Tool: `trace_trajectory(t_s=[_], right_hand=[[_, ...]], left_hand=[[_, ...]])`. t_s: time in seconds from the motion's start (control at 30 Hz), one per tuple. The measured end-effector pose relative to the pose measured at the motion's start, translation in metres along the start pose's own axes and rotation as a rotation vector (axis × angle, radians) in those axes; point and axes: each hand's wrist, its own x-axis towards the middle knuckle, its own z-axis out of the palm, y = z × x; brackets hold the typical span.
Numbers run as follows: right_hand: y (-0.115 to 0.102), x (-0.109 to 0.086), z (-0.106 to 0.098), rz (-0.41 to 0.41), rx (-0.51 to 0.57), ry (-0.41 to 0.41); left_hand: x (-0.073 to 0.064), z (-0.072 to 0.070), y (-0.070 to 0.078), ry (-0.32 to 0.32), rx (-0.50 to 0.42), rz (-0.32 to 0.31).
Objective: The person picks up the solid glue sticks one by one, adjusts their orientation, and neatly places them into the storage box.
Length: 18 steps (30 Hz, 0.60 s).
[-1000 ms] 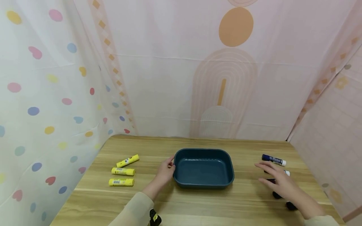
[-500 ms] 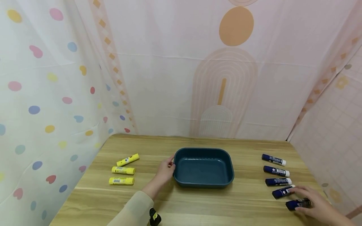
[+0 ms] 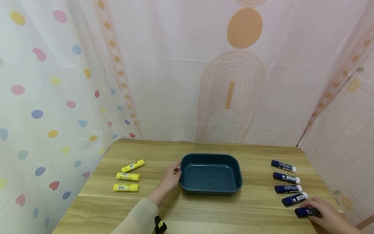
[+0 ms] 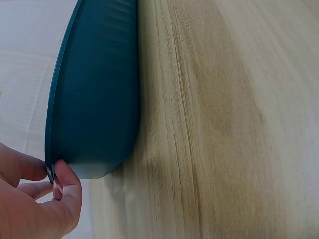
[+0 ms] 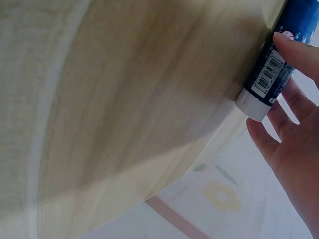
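Observation:
A dark teal rectangular basin (image 3: 210,192) stands mid-table. My left hand (image 3: 169,178) pinches its left rim between thumb and fingers, as the left wrist view shows close up on the basin wall (image 4: 94,94). At the right front, my right hand (image 3: 326,214) grips the nearest blue glue stick (image 3: 304,212) by its white-ended half. In the right wrist view the thumb lies along one side of this glue stick (image 5: 269,74), with fingers on the other side and one at its white end. Beyond it lie several more blue glue sticks, including one tilted glue stick (image 3: 294,199) right beside my fingers.
Three yellow glue sticks (image 3: 128,176) lie in a loose column on the left of the wooden table (image 3: 204,214). A patterned curtain (image 3: 163,97) hangs along the back and sides. Below my left sleeve is a small black-and-yellow object (image 3: 160,225).
My right hand has moved right and toward me, from above the blue glue sticks to the nearest one, and has closed around it. My left hand stays on the basin rim.

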Motion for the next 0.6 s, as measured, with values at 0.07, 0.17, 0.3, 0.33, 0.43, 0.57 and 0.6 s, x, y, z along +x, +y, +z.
trace_trajectory(t_s=[0.07,0.17,0.3,0.33,0.43,0.57,0.6], right_hand=[[0.000,0.001,-0.001,-0.010,0.012,-0.012],[0.000,0.001,-0.002,-0.049,0.040,0.006],[-0.005,-0.001,-0.007,-0.083,0.088,0.085],[-0.007,0.000,-0.007,-0.110,0.090,0.140],[-0.017,0.002,-0.008,-0.152,0.119,0.269],[-0.035,0.008,-0.011,-0.091,0.146,0.336],[-0.039,0.009,-0.012,-0.062,0.149,0.334]], left_hand=[[0.000,0.000,0.000,-0.006,0.000,0.005],[0.000,0.000,0.000,-0.012,-0.007,0.002],[0.000,0.000,0.000,-0.011,-0.002,0.008],[0.000,0.000,0.000,-0.010,-0.003,0.008],[0.001,0.000,0.000,-0.011,-0.003,0.013],[0.000,0.000,-0.001,-0.015,0.006,0.021],[-0.001,-0.001,-0.001,-0.015,0.009,0.023]])
